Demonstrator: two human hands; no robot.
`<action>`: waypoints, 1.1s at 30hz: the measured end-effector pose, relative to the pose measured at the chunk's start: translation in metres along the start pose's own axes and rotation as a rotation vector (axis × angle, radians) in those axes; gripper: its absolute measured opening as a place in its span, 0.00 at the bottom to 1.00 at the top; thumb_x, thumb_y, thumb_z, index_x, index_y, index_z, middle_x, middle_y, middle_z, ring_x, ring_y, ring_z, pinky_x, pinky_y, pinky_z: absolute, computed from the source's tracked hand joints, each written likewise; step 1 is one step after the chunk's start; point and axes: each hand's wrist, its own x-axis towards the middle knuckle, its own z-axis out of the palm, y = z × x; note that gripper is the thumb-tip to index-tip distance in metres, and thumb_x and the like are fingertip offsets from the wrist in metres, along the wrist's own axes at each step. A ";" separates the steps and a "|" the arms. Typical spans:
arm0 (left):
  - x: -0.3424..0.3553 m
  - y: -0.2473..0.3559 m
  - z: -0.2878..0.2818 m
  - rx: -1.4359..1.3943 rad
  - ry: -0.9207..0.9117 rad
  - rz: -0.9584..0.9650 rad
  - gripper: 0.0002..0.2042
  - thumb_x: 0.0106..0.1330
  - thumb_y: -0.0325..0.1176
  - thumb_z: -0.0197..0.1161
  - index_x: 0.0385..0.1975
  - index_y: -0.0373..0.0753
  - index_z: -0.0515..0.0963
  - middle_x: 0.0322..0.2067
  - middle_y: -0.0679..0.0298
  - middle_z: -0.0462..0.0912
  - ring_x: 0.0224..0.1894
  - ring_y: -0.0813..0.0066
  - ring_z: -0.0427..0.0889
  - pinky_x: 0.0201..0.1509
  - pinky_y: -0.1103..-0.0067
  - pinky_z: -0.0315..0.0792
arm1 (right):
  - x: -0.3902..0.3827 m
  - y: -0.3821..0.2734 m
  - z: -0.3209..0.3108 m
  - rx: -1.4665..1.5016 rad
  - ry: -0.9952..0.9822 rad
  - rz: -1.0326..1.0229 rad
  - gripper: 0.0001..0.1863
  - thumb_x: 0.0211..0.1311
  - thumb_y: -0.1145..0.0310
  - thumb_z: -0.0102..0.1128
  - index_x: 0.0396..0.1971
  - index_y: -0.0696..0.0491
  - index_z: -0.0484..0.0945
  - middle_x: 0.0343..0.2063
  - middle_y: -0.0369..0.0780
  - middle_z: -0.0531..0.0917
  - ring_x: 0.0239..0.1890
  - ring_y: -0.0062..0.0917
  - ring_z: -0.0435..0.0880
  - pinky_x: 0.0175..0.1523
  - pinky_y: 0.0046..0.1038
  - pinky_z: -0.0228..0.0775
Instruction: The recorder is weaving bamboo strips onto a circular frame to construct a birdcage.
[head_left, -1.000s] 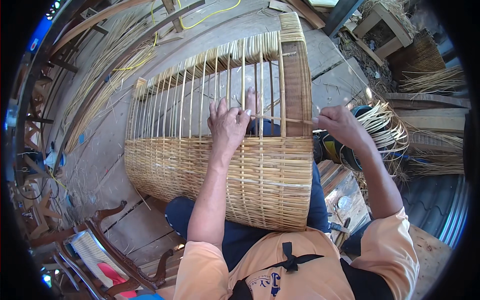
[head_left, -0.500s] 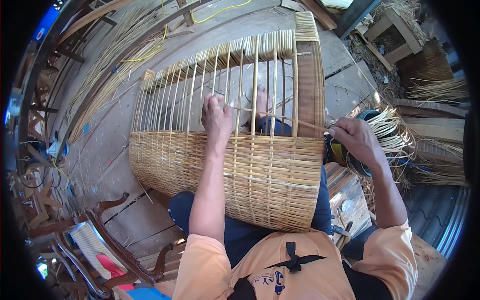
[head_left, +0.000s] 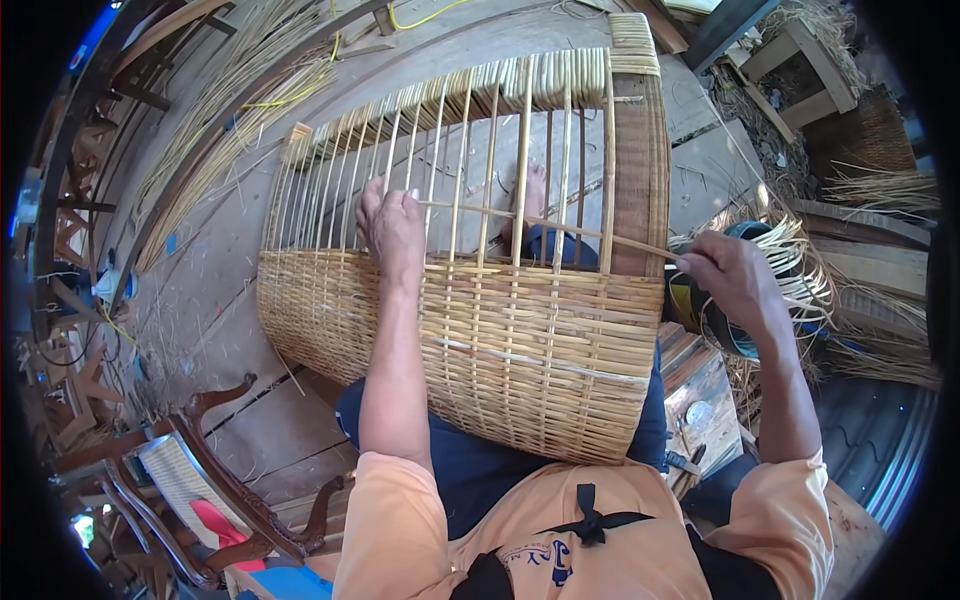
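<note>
A rattan frame [head_left: 470, 340] lies across my lap, densely woven on the near half, with bare upright spokes [head_left: 525, 160] beyond and a wrapped top bar [head_left: 540, 80]. My left hand [head_left: 390, 225] is among the left-middle spokes, fingers curled closed on a thin rattan strip [head_left: 470, 207]. The strip runs rightward across the spokes to my right hand [head_left: 725, 270], closed on it just past the wooden end board [head_left: 640, 170]. A bare foot [head_left: 530, 190] shows behind the spokes.
Coiled rattan [head_left: 790, 260] in a dark bucket [head_left: 740, 320] sits at right. Loose cane [head_left: 200, 150] lies at upper left. A carved wooden chair [head_left: 210, 480] stands at lower left. Tools [head_left: 685, 460] and a round tin [head_left: 700, 412] rest on a board. Timber [head_left: 860, 260] is piled at right.
My left hand has moved left along the spokes, drawing the strip across more of them, and its fingers are more curled. My right hand has shifted right and down, still holding the strip.
</note>
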 end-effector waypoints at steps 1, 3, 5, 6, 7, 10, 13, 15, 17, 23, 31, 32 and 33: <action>0.000 -0.009 0.003 -0.039 0.028 0.019 0.09 0.60 0.33 0.59 0.29 0.32 0.77 0.57 0.55 0.66 0.62 0.54 0.60 0.64 0.62 0.54 | -0.001 -0.001 0.001 0.003 -0.003 -0.002 0.14 0.56 0.62 0.58 0.25 0.60 0.76 0.18 0.50 0.76 0.24 0.44 0.77 0.30 0.35 0.68; 0.002 -0.019 0.013 -0.042 0.055 0.038 0.09 0.59 0.33 0.59 0.30 0.33 0.77 0.57 0.54 0.66 0.60 0.55 0.62 0.62 0.62 0.57 | -0.004 -0.005 -0.001 -0.036 0.000 -0.003 0.14 0.56 0.62 0.58 0.25 0.60 0.76 0.18 0.49 0.76 0.24 0.43 0.77 0.31 0.35 0.68; 0.005 -0.029 0.019 -0.090 0.030 0.038 0.11 0.62 0.35 0.56 0.31 0.31 0.77 0.57 0.48 0.65 0.59 0.52 0.64 0.62 0.64 0.59 | -0.002 -0.002 0.002 -0.043 0.007 -0.038 0.13 0.57 0.63 0.57 0.25 0.60 0.75 0.19 0.49 0.77 0.24 0.43 0.77 0.31 0.36 0.68; 0.006 -0.034 0.022 -0.089 0.029 0.038 0.11 0.62 0.35 0.56 0.31 0.31 0.77 0.57 0.48 0.65 0.59 0.52 0.64 0.62 0.64 0.59 | -0.001 -0.001 0.004 -0.074 0.011 -0.092 0.13 0.57 0.63 0.57 0.25 0.60 0.75 0.19 0.49 0.77 0.24 0.44 0.78 0.31 0.36 0.68; 0.007 -0.041 0.025 -0.149 -0.043 -0.023 0.13 0.64 0.36 0.54 0.32 0.30 0.77 0.57 0.45 0.65 0.60 0.51 0.64 0.63 0.65 0.59 | 0.001 0.000 0.006 -0.106 0.014 -0.148 0.13 0.58 0.63 0.57 0.25 0.60 0.75 0.19 0.50 0.77 0.25 0.44 0.78 0.31 0.37 0.68; 0.016 -0.044 0.021 -0.196 -0.175 -0.089 0.18 0.68 0.39 0.48 0.37 0.27 0.76 0.57 0.38 0.64 0.62 0.49 0.63 0.66 0.67 0.57 | 0.012 -0.008 0.015 -0.108 0.000 -0.142 0.14 0.58 0.62 0.56 0.25 0.59 0.75 0.19 0.50 0.77 0.25 0.44 0.78 0.31 0.37 0.69; 0.021 -0.045 0.013 -0.275 -0.262 -0.167 0.18 0.68 0.38 0.47 0.40 0.26 0.76 0.58 0.41 0.64 0.62 0.50 0.63 0.66 0.68 0.56 | 0.014 -0.014 0.012 -0.104 -0.029 -0.082 0.14 0.58 0.61 0.57 0.24 0.59 0.76 0.20 0.50 0.77 0.25 0.44 0.79 0.31 0.37 0.69; 0.023 -0.042 0.009 -0.338 -0.148 -0.147 0.17 0.68 0.36 0.46 0.38 0.25 0.75 0.57 0.43 0.66 0.60 0.51 0.65 0.65 0.69 0.57 | 0.015 -0.016 0.016 -0.112 -0.029 -0.052 0.14 0.57 0.60 0.58 0.24 0.58 0.76 0.20 0.50 0.77 0.25 0.43 0.79 0.31 0.37 0.69; 0.020 -0.033 0.006 -0.137 -0.103 0.003 0.14 0.67 0.32 0.47 0.36 0.25 0.74 0.53 0.45 0.70 0.57 0.54 0.69 0.64 0.72 0.59 | 0.017 -0.014 0.020 -0.285 0.030 -0.079 0.15 0.56 0.59 0.59 0.24 0.58 0.76 0.20 0.49 0.78 0.26 0.43 0.80 0.32 0.38 0.70; 0.104 -0.289 -0.095 0.985 -0.009 -0.237 0.10 0.60 0.36 0.55 0.37 0.40 0.79 0.42 0.57 0.76 0.46 0.60 0.77 0.43 0.65 0.72 | -0.021 0.028 -0.023 -0.351 0.016 0.028 0.17 0.46 0.66 0.67 0.33 0.56 0.73 0.25 0.43 0.80 0.31 0.39 0.79 0.37 0.36 0.68; 0.070 -0.118 -0.024 0.496 -0.393 0.172 0.21 0.62 0.32 0.56 0.56 0.38 0.67 0.53 0.51 0.71 0.55 0.57 0.71 0.59 0.63 0.63 | -0.055 0.063 -0.049 -0.653 0.208 0.085 0.13 0.42 0.74 0.65 0.27 0.56 0.70 0.23 0.43 0.76 0.30 0.40 0.75 0.42 0.37 0.62; 0.051 -0.047 -0.033 0.174 -0.769 0.077 0.21 0.63 0.32 0.55 0.56 0.36 0.66 0.54 0.50 0.71 0.57 0.56 0.70 0.62 0.63 0.60 | -0.069 0.072 -0.060 -0.690 0.230 0.133 0.12 0.42 0.75 0.64 0.27 0.56 0.69 0.22 0.43 0.76 0.29 0.40 0.74 0.42 0.37 0.61; 0.037 -0.051 -0.037 0.234 -0.612 0.227 0.19 0.63 0.33 0.55 0.54 0.37 0.67 0.50 0.50 0.73 0.54 0.56 0.72 0.62 0.62 0.60 | -0.076 0.078 -0.068 -0.655 0.240 0.184 0.11 0.41 0.76 0.62 0.26 0.56 0.69 0.22 0.43 0.74 0.30 0.40 0.73 0.41 0.38 0.61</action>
